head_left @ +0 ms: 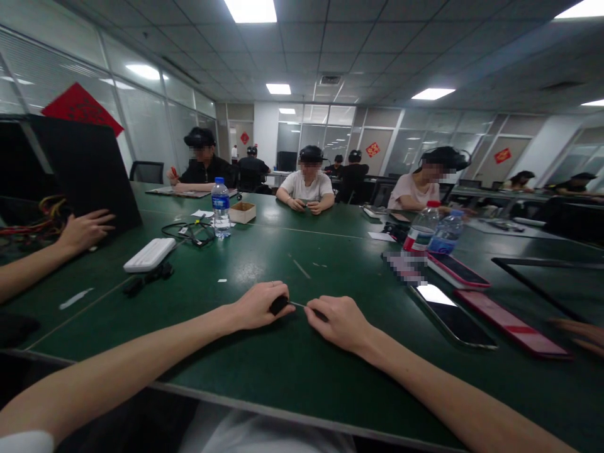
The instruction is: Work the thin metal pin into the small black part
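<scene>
Over the green table [264,365] my two hands meet, fingertips a short gap apart. My left hand [257,305] is closed around a small black object [279,305], whose exact kind I cannot make out. A thin, light, metal-looking rod [297,304] runs from that side across the gap to the fingers of my right hand [342,321]. That hand is closed too, with a dark piece [320,315] showing under its fingers. Whether the rod joins both dark parts is hidden by my fingers.
A white power strip [150,255], black cable [191,231], water bottle [221,211] and small box [242,212] stand ahead left. On the right lie a phone [453,318], a pink case [514,324] and two bottles. At left, another person's hand [87,231] touches a black panel [87,170].
</scene>
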Demonstrator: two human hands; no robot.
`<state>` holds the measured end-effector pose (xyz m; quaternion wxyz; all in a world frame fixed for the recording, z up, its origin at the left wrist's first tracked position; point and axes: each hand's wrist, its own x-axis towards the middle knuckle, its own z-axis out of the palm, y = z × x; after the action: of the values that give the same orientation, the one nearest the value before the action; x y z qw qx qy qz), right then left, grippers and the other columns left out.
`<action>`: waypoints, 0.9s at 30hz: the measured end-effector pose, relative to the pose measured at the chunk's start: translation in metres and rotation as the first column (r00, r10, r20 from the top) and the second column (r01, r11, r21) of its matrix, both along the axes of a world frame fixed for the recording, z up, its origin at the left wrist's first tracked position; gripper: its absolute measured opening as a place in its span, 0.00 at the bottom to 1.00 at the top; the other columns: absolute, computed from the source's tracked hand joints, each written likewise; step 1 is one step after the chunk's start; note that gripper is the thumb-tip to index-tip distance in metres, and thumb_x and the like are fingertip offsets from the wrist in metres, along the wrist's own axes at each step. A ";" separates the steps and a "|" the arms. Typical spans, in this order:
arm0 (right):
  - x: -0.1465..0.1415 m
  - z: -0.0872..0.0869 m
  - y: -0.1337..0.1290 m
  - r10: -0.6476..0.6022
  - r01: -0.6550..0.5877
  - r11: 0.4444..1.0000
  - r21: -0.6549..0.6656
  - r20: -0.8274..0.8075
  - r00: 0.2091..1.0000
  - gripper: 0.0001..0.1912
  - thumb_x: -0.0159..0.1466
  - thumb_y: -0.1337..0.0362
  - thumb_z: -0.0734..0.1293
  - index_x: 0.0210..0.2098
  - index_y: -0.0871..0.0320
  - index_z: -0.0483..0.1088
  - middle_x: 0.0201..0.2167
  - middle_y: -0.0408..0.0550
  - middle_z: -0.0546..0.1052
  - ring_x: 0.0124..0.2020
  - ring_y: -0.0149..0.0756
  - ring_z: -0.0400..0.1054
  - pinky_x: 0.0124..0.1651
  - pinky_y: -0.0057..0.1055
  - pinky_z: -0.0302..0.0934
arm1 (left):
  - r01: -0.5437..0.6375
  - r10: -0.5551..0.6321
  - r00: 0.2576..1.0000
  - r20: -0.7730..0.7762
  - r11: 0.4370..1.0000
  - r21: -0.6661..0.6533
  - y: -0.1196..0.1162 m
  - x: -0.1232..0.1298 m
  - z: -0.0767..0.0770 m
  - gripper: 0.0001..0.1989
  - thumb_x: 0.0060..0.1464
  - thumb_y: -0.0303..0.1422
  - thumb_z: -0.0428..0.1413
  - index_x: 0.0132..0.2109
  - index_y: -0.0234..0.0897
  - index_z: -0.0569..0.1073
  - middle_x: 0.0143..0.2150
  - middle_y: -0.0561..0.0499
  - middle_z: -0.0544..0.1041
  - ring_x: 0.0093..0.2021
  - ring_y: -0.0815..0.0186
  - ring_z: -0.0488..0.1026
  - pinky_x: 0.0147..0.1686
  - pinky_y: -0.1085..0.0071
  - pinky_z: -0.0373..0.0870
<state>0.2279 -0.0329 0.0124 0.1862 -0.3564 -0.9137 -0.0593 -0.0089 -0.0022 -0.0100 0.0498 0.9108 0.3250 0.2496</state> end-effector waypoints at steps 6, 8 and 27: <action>0.001 0.000 0.001 0.033 -0.033 0.999 -0.028 0.009 0.999 0.16 0.68 0.59 0.57 0.37 0.58 0.74 0.29 0.46 0.75 0.27 0.28 0.67 0.31 0.23 0.57 | -0.009 0.010 0.997 -0.072 1.000 0.005 -0.005 0.001 0.006 0.13 0.60 0.43 0.49 0.40 0.38 0.64 0.36 0.50 0.70 0.33 0.65 0.69 0.31 0.71 0.62; 0.001 -0.001 0.001 0.047 -0.047 0.999 -0.027 0.005 0.999 0.15 0.68 0.60 0.57 0.37 0.58 0.74 0.29 0.46 0.76 0.27 0.28 0.67 0.31 0.23 0.57 | -0.027 0.029 0.994 -0.107 0.999 0.021 -0.006 0.001 0.007 0.13 0.60 0.44 0.48 0.40 0.38 0.64 0.36 0.49 0.70 0.33 0.65 0.68 0.30 0.71 0.62; 0.002 0.000 -0.001 0.042 -0.042 0.999 -0.014 0.031 0.999 0.15 0.68 0.60 0.57 0.38 0.57 0.74 0.28 0.45 0.75 0.27 0.28 0.67 0.31 0.23 0.56 | -0.057 0.078 0.960 -0.269 0.995 0.084 -0.012 0.004 0.011 0.14 0.63 0.43 0.42 0.39 0.38 0.65 0.35 0.49 0.69 0.30 0.65 0.69 0.27 0.71 0.61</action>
<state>0.2295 -0.0336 0.0127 0.1708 -0.3372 -0.9242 -0.0550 -0.0051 -0.0138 0.0014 -0.0384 0.9260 0.3500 0.1360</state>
